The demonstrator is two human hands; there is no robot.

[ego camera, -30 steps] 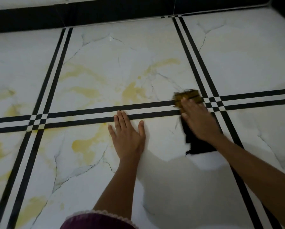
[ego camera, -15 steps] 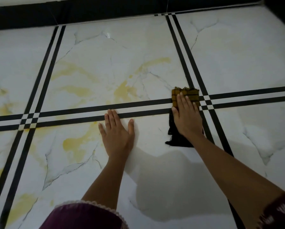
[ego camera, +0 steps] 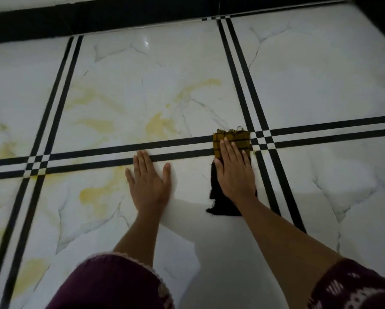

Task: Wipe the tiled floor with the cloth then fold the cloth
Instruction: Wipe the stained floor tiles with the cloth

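The right hand lies flat, fingers straight, pressing the cloth onto the tiled floor beside the crossing black stripes; the left hand braces flat on bare tile. Even palm pressure should stop the cloth bunching.

Glossy white marbled floor tiles with black borders meet dark skirting

No text, label, brand or number can be read anywhere.

Black skirting band across the top; maroon lace-edged sleeve at bottom left.
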